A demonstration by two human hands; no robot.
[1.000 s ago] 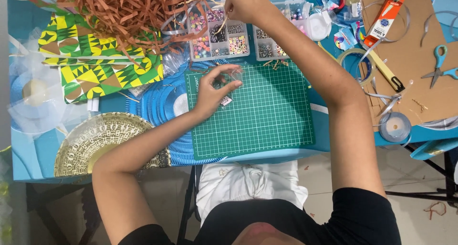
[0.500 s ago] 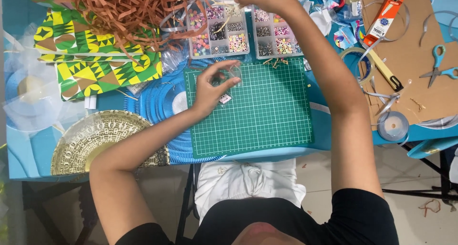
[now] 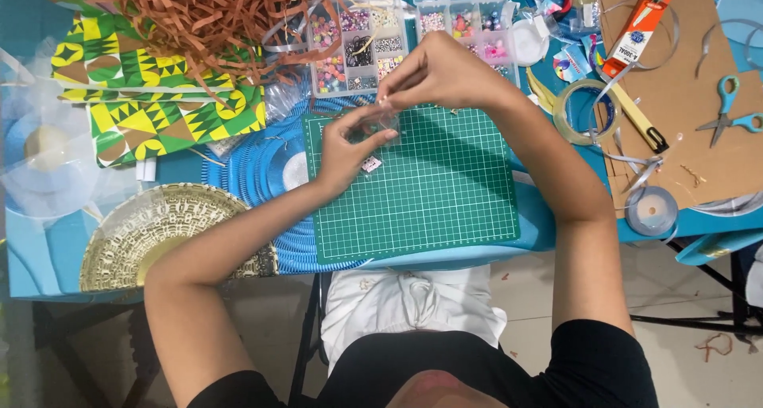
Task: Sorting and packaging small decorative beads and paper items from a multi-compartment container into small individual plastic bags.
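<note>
My left hand (image 3: pixel 348 144) hovers over the top left corner of the green cutting mat (image 3: pixel 429 193), thumb and fingers pinched on a small clear piece (image 3: pixel 385 120). My right hand (image 3: pixel 447 74) reaches in from the right, and its pinched fingertips meet the same piece just above my left fingers. Whether it also holds something tinier is too small to tell. A small white and red bit (image 3: pixel 370 164) lies on the mat below my left hand. Two clear bead boxes (image 3: pixel 358 46) with coloured beads stand right behind the hands.
Shredded brown paper (image 3: pixel 199 15) and green-yellow patterned sheets (image 3: pixel 159 106) lie at the back left. A gold lace plate (image 3: pixel 151 233) and a blue coiled disc (image 3: pixel 262 170) sit left of the mat. On the right are tape rolls (image 3: pixel 586 110), a cutter (image 3: pixel 636 122), cardboard (image 3: pixel 683 90) and blue scissors (image 3: pixel 727 110).
My right hand has come back from the bead boxes and down to my left hand over the mat. My left hand lifted slightly and pinched its fingers.
</note>
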